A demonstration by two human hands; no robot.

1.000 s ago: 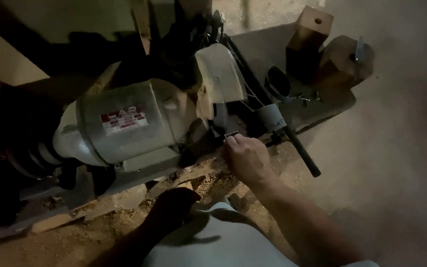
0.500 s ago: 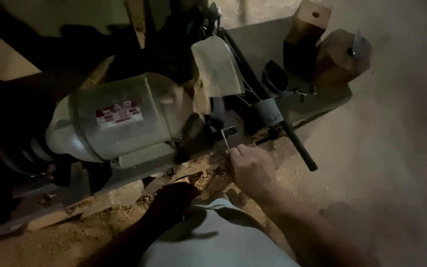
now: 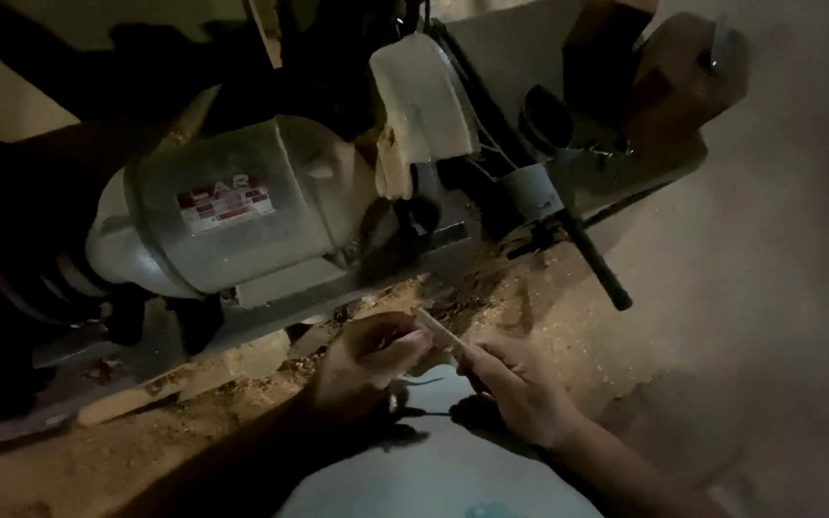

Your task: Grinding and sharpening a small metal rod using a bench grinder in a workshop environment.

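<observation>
A grey bench grinder motor sits at left on a worktop strewn with sawdust. Below it, the left hand has its grip pinched on one end of a thin pale stick; the right hand clamps the stick's other end. A black handle juts out further right, well apart.

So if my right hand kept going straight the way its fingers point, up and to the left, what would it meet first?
Most likely the left hand, which pinches the same thin pale stick just ahead of the right hand. Beyond it sits the grey motor housing, though depth is hard to judge.
</observation>
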